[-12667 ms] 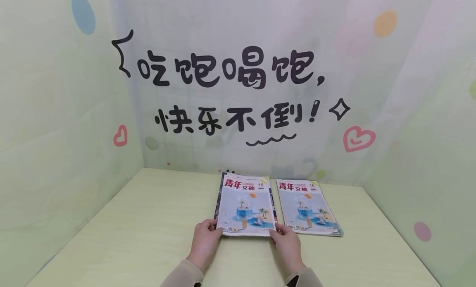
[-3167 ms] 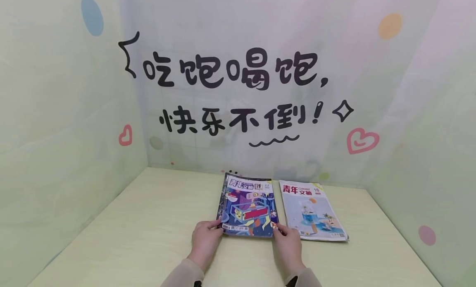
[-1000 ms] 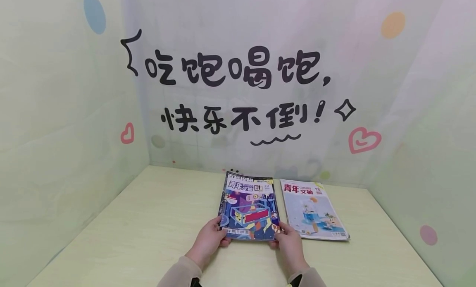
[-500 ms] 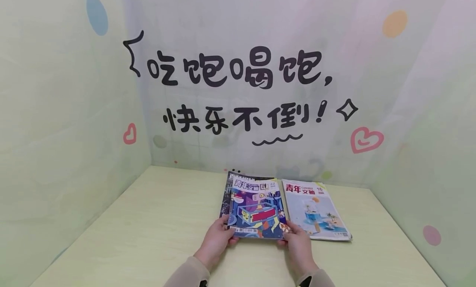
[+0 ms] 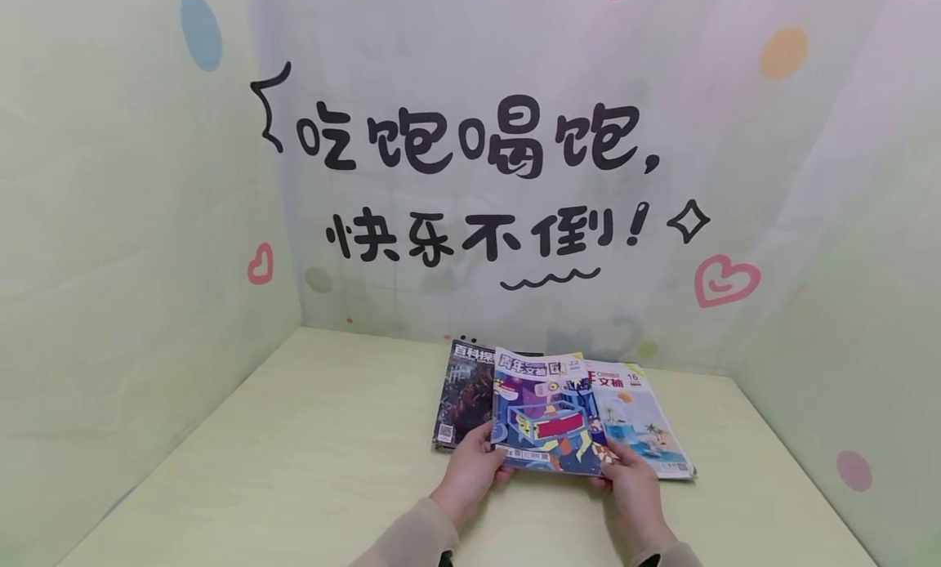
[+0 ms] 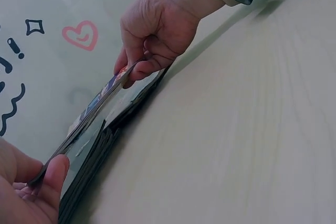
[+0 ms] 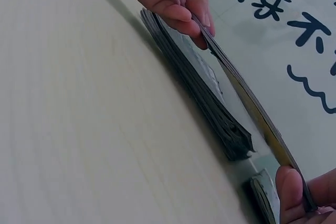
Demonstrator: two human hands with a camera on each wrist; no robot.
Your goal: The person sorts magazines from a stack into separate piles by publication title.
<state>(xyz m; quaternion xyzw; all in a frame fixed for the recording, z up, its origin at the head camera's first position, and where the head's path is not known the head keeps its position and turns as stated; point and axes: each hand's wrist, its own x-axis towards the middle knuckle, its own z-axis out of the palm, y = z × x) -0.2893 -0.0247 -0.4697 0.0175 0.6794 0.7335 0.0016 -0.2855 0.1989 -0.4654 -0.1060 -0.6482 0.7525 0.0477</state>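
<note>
Both hands hold a magazine [image 5: 547,420] with a purple and blue cover by its lower corners. My left hand [image 5: 470,477] grips the left corner, thumb on top and fingers below; my right hand [image 5: 634,485] grips the right corner the same way. The magazine is raised, with a gap beneath its thin edge [image 7: 252,103] in the right wrist view. It overlaps two stacks in the head view: a dark-covered magazine stack [image 5: 466,395] on the left and a stack topped by a pale beach-cover magazine [image 5: 643,432] on the right, partly hidden.
The pale wooden table [image 5: 294,469] runs out to the left and in front of the stacks. A fabric back wall [image 5: 412,305] with black lettering rises close behind them. Printed side walls [image 5: 831,346] border the table.
The purple-covered magazine, lying on the left stack earlier, has been lifted and carried right by both hands, uncovering a dark cover. Further back, the hands held a beach-cover magazine over that left stack.
</note>
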